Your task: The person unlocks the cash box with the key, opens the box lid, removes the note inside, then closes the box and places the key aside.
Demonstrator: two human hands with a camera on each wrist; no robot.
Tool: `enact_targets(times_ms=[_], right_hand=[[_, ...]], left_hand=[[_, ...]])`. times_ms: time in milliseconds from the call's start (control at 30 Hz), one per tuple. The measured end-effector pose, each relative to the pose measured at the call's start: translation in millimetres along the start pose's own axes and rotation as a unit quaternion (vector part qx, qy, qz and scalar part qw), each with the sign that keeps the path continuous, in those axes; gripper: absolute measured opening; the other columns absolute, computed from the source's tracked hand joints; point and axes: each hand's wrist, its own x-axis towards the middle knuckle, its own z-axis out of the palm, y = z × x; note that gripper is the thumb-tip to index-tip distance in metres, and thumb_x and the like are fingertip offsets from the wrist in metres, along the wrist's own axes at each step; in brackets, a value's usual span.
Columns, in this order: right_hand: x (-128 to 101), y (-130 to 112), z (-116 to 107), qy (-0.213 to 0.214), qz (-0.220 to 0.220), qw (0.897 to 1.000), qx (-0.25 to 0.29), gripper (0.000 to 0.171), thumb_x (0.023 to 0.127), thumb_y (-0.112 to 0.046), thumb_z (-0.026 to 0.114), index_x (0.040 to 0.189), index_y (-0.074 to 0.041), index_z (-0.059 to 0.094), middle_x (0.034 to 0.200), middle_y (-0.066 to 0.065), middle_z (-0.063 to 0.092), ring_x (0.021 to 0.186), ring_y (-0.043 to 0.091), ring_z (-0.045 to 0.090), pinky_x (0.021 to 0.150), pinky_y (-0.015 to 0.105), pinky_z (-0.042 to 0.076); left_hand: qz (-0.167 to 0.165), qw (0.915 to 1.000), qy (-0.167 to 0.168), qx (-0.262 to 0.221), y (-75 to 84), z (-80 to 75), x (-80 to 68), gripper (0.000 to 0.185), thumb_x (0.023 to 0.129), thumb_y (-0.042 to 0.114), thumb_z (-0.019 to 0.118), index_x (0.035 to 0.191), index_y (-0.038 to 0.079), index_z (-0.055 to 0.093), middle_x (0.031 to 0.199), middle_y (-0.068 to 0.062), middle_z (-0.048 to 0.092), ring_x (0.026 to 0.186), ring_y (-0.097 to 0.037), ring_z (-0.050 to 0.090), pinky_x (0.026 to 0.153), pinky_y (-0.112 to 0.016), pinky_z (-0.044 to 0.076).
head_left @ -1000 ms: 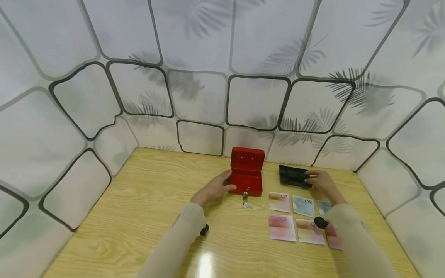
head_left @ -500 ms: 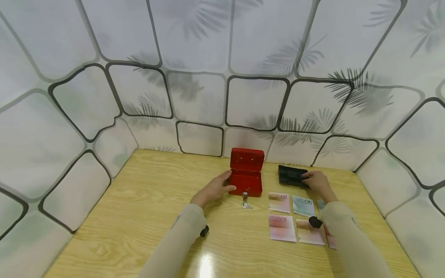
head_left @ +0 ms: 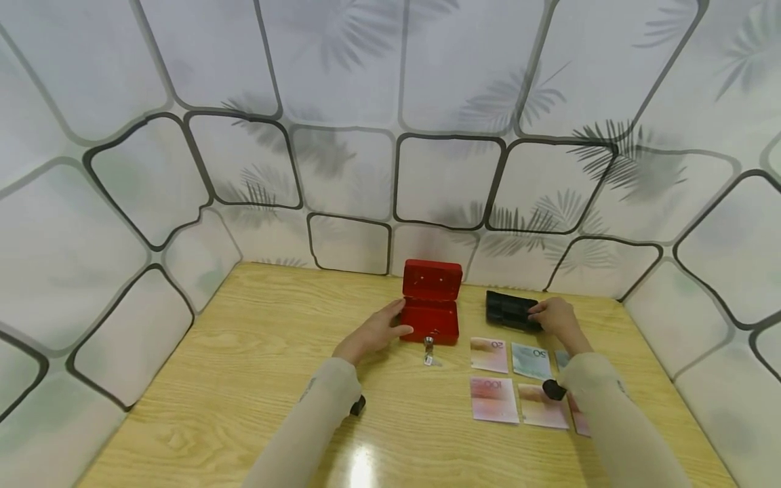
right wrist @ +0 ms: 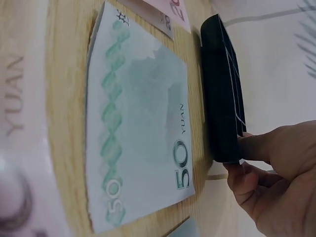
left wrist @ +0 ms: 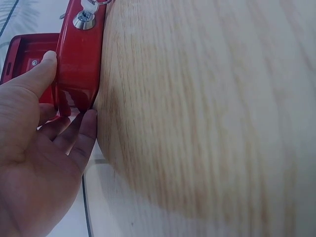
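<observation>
A red cash box stands with its lid raised towards the back wall. My left hand grips its left side: in the left wrist view the thumb lies over the rim and the fingers bend against the outer wall. Keys hang from the lock on the box's front. To the right lies a black tray with several compartments, like a coin tray. My right hand pinches its right end between thumb and fingers, as the right wrist view shows.
Several banknotes lie in two rows before the tray, among them a 20 note, a 50 note and a 100 note. My right forearm crosses over the rightmost notes. Patterned walls border the wooden table.
My right hand has shifted slightly left at the tray's right end, its fingers drawing closer together there. The left hand keeps its hold on the box, and box and notes stay put.
</observation>
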Motion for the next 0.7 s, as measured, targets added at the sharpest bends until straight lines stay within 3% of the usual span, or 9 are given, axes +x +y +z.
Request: enact_targets(times_ms=[100, 267, 367, 500, 700], right_hand=[[-2, -4, -2, 0.007, 0.000, 1.000, 0.012, 0.020, 0.093, -0.008, 0.071, 0.103, 0.008, 0.077, 0.089, 0.022, 0.075, 0.068, 0.029, 0.063, 0.062, 0.041, 0.051], [-5, -12, -6, 0.025, -0.008, 0.999, 0.021, 0.024, 0.098, -0.009, 0.066, 0.107, 0.011, 0.075, 0.068, 0.009, 0.070, 0.053, 0.015, 0.050, 0.057, 0.033, 0.044], [-9, -22, -10, 0.024, -0.007, 0.999, 0.045, 0.026, 0.101, -0.010, 0.063, 0.111, 0.012, 0.073, 0.068, 0.008, 0.070, 0.051, 0.016, 0.056, 0.053, 0.032, 0.046], [-18, -42, -14, 0.017, 0.002, 0.995, 0.096, 0.026, 0.102, -0.010, 0.063, 0.114, 0.011, 0.072, 0.082, 0.017, 0.074, 0.057, 0.025, 0.066, 0.050, 0.032, 0.049], [-35, -71, -11, 0.005, 0.007, 0.992, 0.125, 0.025, 0.102, -0.011, 0.065, 0.116, 0.008, 0.074, 0.091, 0.019, 0.076, 0.059, 0.030, 0.066, 0.049, 0.033, 0.047]], left_hand=[[0.001, 1.0000, 0.000, 0.003, 0.1, 0.0, 0.1, 0.075, 0.106, 0.034, 0.060, 0.165, 0.009, 0.022, 0.172, -0.010, 0.017, 0.157, -0.030, 0.015, 0.126, -0.048, 0.017], [-0.002, 1.0000, 0.002, 0.005, -0.1, -0.3, 1.5, 0.075, 0.106, 0.035, 0.060, 0.165, 0.009, 0.022, 0.172, -0.010, 0.016, 0.157, -0.030, 0.015, 0.126, -0.048, 0.017], [-0.004, 1.0000, 0.004, 0.006, -0.3, -0.5, 2.6, 0.074, 0.106, 0.035, 0.060, 0.165, 0.009, 0.023, 0.172, -0.009, 0.017, 0.157, -0.030, 0.015, 0.126, -0.048, 0.017], [-0.005, 1.0000, 0.004, 0.005, -0.2, -0.5, 3.3, 0.074, 0.106, 0.034, 0.061, 0.165, 0.009, 0.023, 0.172, -0.009, 0.018, 0.157, -0.030, 0.016, 0.126, -0.048, 0.018], [-0.005, 1.0000, 0.003, 0.006, -1.7, 1.0, 3.4, 0.074, 0.106, 0.034, 0.061, 0.165, 0.009, 0.023, 0.171, -0.009, 0.018, 0.157, -0.030, 0.016, 0.125, -0.049, 0.019]])
